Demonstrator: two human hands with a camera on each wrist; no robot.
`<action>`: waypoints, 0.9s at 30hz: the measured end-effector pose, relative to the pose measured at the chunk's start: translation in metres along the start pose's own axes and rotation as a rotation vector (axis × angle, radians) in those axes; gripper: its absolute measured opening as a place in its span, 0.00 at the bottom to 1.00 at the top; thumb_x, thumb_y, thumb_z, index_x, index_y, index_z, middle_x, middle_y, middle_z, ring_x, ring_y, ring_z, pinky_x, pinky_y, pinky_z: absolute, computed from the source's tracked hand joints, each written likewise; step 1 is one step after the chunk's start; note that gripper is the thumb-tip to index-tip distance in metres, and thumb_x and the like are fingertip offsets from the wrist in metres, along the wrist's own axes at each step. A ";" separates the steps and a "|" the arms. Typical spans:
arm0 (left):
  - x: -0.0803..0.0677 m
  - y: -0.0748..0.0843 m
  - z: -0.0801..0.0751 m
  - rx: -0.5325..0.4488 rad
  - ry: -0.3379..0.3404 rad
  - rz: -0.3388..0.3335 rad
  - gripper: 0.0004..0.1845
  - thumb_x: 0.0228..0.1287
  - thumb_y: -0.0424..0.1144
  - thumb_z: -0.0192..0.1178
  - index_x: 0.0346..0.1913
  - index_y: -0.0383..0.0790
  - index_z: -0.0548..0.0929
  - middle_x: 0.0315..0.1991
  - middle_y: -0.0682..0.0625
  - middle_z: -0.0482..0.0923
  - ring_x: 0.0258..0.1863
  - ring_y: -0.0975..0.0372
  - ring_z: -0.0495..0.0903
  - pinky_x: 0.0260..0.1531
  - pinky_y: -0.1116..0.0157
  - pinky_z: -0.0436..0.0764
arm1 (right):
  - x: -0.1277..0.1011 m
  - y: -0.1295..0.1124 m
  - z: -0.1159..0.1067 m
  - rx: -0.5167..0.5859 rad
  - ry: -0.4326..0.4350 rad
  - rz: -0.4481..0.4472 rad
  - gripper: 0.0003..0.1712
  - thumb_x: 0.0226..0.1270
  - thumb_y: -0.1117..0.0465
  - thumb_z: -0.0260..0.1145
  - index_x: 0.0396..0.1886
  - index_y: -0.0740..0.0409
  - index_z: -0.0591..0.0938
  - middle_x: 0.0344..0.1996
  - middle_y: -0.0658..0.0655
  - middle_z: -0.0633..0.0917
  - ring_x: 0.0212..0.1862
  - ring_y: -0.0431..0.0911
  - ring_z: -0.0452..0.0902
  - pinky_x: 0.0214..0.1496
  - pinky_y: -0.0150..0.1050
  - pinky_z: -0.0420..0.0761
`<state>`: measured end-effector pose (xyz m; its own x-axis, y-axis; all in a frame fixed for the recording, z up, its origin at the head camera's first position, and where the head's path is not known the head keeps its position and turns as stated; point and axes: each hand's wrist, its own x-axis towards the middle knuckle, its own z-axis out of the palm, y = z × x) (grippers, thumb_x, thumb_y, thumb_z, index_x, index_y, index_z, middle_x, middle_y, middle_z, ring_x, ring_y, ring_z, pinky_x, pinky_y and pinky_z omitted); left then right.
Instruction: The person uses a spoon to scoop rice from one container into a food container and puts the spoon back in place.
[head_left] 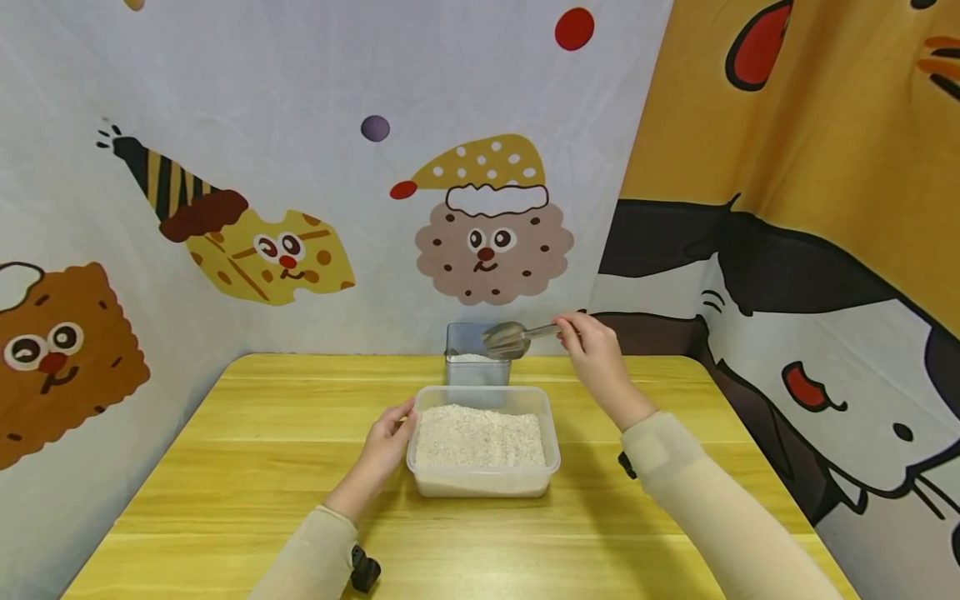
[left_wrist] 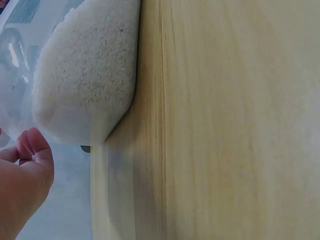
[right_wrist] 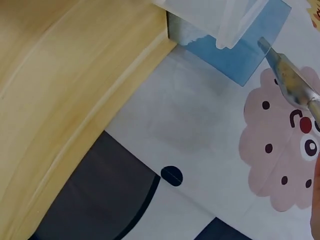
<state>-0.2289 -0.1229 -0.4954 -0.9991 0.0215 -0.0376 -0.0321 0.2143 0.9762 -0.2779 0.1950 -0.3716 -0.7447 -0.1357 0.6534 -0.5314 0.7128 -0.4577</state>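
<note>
My right hand (head_left: 596,354) grips the handle of a metal scoop (head_left: 508,340). The scoop's bowl is tilted over the open top of a blue-grey see-through bin (head_left: 477,374), which has some white contents low inside. In the right wrist view the scoop (right_wrist: 292,82) hangs by the bin's rim, and only an edge of the hand shows. Nearer to me stands a clear plastic box (head_left: 482,484) holding a heap of rice (head_left: 480,437). My left hand (head_left: 386,442) holds that box by its left rim; in the left wrist view the thumb and fingers (left_wrist: 37,142) curl at its edge.
Both containers stand on a yellow wood-grain table (head_left: 255,467), the bin close to its back edge. Right behind hangs a cloth (head_left: 315,100) printed with cartoon figures, and another printed cloth (head_left: 825,250) closes off the right side.
</note>
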 end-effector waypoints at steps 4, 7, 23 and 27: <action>-0.001 0.000 0.000 0.000 -0.004 0.001 0.24 0.73 0.42 0.49 0.67 0.37 0.68 0.54 0.44 0.70 0.44 0.62 0.70 0.40 0.73 0.74 | -0.001 -0.001 0.001 0.015 0.037 -0.014 0.14 0.73 0.58 0.55 0.41 0.61 0.83 0.30 0.56 0.83 0.31 0.45 0.80 0.30 0.36 0.79; -0.001 0.000 0.000 0.002 -0.007 0.002 0.24 0.73 0.42 0.49 0.67 0.37 0.68 0.56 0.44 0.70 0.45 0.62 0.70 0.41 0.73 0.74 | -0.001 0.003 0.002 0.088 0.070 0.091 0.15 0.73 0.58 0.54 0.40 0.61 0.84 0.27 0.57 0.84 0.28 0.44 0.79 0.29 0.33 0.79; -0.001 0.001 -0.001 -0.002 -0.015 0.006 0.24 0.73 0.42 0.49 0.68 0.37 0.67 0.57 0.44 0.70 0.46 0.63 0.70 0.42 0.73 0.73 | -0.024 0.018 -0.014 0.849 -0.067 0.963 0.20 0.77 0.58 0.46 0.54 0.71 0.72 0.21 0.47 0.82 0.24 0.36 0.76 0.31 0.27 0.79; -0.001 0.001 0.000 -0.014 -0.010 0.004 0.24 0.73 0.41 0.49 0.68 0.37 0.67 0.56 0.43 0.70 0.45 0.63 0.70 0.41 0.73 0.74 | -0.030 0.020 -0.014 0.839 -0.070 0.964 0.21 0.77 0.58 0.47 0.56 0.73 0.71 0.22 0.47 0.83 0.25 0.36 0.76 0.32 0.27 0.79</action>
<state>-0.2278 -0.1231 -0.4941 -0.9989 0.0317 -0.0356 -0.0285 0.2004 0.9793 -0.2606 0.2229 -0.3915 -0.9751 0.1370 -0.1747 0.1611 -0.1046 -0.9814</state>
